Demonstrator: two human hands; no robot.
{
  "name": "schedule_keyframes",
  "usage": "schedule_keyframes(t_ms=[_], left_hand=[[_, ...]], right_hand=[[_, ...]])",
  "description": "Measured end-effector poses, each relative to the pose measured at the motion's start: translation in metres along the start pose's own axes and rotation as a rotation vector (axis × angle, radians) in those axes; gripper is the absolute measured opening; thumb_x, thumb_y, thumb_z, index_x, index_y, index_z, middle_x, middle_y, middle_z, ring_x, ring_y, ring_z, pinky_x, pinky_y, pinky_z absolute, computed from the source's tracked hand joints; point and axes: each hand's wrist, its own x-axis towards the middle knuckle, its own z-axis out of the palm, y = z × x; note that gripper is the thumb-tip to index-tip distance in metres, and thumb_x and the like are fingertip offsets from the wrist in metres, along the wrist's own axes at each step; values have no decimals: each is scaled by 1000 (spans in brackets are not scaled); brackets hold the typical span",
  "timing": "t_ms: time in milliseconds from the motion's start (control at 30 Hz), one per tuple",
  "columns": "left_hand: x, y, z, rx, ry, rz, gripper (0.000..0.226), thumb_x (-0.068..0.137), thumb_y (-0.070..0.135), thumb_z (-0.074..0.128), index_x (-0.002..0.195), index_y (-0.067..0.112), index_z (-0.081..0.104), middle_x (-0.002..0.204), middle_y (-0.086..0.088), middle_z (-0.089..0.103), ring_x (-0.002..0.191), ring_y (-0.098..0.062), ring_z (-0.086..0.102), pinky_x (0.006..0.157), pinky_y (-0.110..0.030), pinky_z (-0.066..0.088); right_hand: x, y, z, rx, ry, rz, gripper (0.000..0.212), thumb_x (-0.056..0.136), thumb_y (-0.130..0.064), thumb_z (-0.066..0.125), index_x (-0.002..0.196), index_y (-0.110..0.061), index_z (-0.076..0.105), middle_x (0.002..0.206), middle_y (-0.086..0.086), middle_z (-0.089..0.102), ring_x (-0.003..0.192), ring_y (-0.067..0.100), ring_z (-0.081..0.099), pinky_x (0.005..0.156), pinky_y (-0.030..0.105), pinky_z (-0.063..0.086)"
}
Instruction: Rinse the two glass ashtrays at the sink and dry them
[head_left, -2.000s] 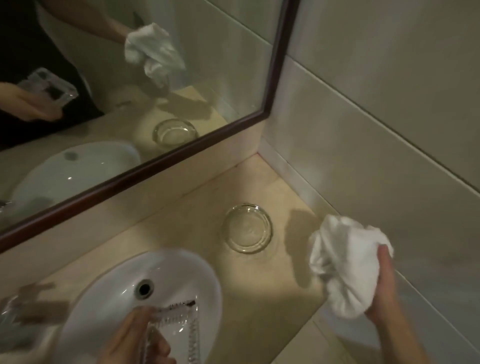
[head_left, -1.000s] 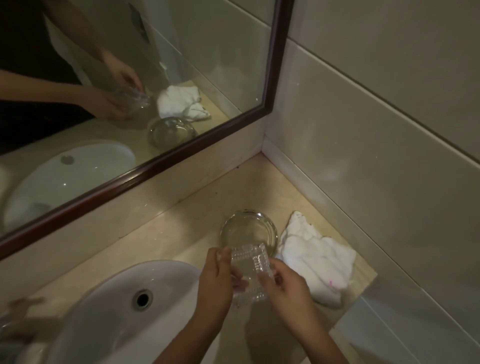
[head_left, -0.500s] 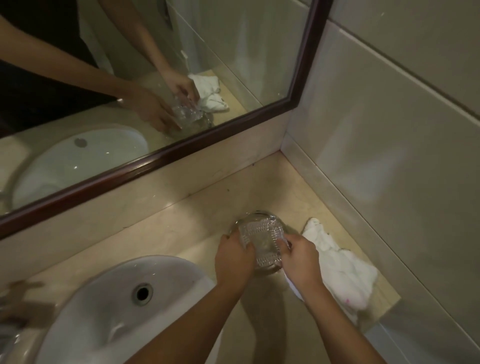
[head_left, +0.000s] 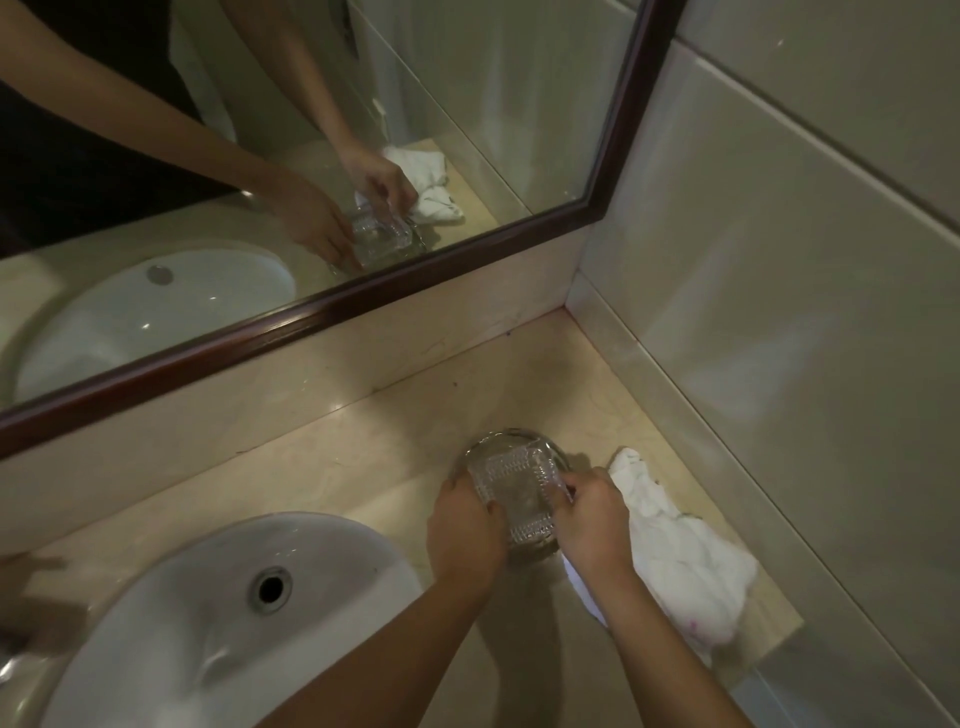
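Observation:
A square, textured glass ashtray (head_left: 519, 493) sits inside or on top of the round glass ashtray (head_left: 498, 441), which rests on the beige counter to the right of the sink. My left hand (head_left: 465, 525) grips the square ashtray's left side. On its right side is my right hand (head_left: 592, 519). Only the round ashtray's far rim shows past the square one. A crumpled white towel (head_left: 680, 551) lies on the counter just right of my right hand.
The white sink basin (head_left: 197, 634) with its drain hole lies at lower left. A dark-framed mirror (head_left: 332, 306) runs along the back wall. The tiled side wall (head_left: 779, 312) bounds the counter (head_left: 322, 467) on the right. The counter's front edge falls off behind the towel.
My right hand put the towel down on the counter, then both hands carried the square ashtray from over the sink onto the round ashtray.

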Motion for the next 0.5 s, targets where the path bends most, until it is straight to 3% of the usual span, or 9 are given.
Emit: schedule_keyframes(t_ms=[267,433,500], left_hand=[[-3,-3,5,-37,18,1,55,94,21,60,148,22,49,136,-8,63,114,-34,66,94,-39,51],[-5,-8,4,-142,35,-2,59,95,30,63,152,31,44,130,-6,67,115,-31,67,96,-39,51],[-7,-11,1,-203,54,-5,47,98,36,58,144,32,49,124,-4,70,112,-31,68,95,-40,53]], right_hand=[[1,0,0,-27,-22,4,22,98,-16,69,116,-12,81,105,14,77,103,34,68,80,35,48],[-2,-1,-2,14,-10,16,15,96,-19,70,104,-12,81,95,10,76,97,32,68,75,35,46],[-4,-2,-4,40,-26,16,14,94,-23,70,98,-14,80,91,8,74,94,31,67,74,35,46]])
